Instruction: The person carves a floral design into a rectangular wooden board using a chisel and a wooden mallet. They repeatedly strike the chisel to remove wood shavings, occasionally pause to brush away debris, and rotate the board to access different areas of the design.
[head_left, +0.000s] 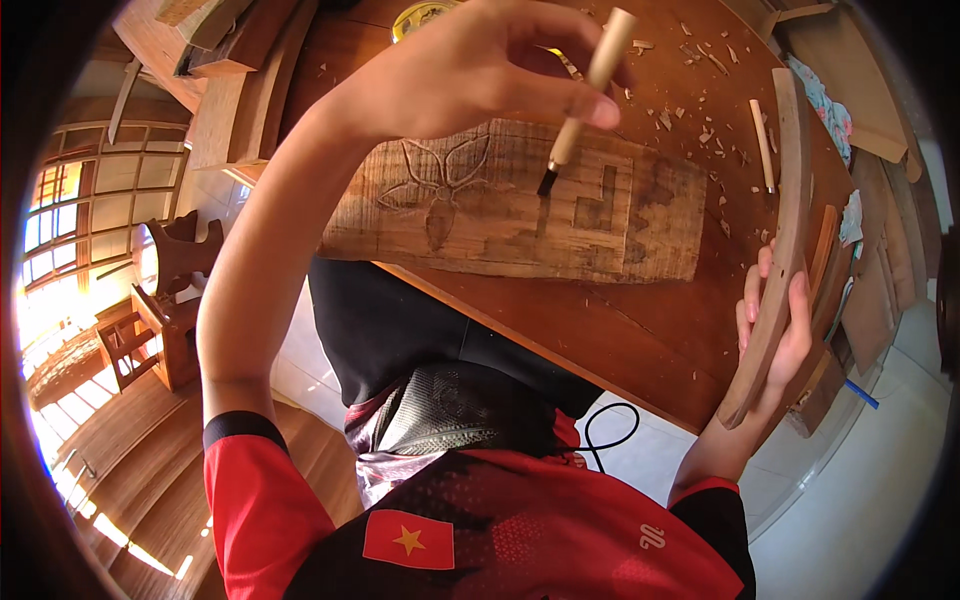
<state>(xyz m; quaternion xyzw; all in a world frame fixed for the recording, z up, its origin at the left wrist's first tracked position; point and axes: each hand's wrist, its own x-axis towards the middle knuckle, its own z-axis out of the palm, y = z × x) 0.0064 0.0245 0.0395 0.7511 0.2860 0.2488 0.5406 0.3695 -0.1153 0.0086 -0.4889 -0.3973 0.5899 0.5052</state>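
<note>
Gripping a tool (585, 95) between thumb and fingers, your left hand (545, 85) is over the upper edge of the board (470, 245), which lies on the surface (640, 340) in front of you. The handle and the hand's own bend hide part of your fingers, and some blur softens them. The tool's dark tip points down at the board's middle; you cannot tell from here whether it touches. Your left forearm covers the board's upper left corner, beside the carved petals (440, 185). The angular carving (610, 200) near the board's right end blends into dark stains, so its outline is hard to follow.

Right of the board, your right hand (775, 310) holds a curved strip (768, 260) between thumb and fingers; the strip hides most of the palm, so how firm the hold is cannot be told. A second tool (763, 145) lies right of the board, with shavings (705, 135) between. Above the board, a yellow round thing (418, 18) is cut off by the frame and partly covered by your left hand.
</note>
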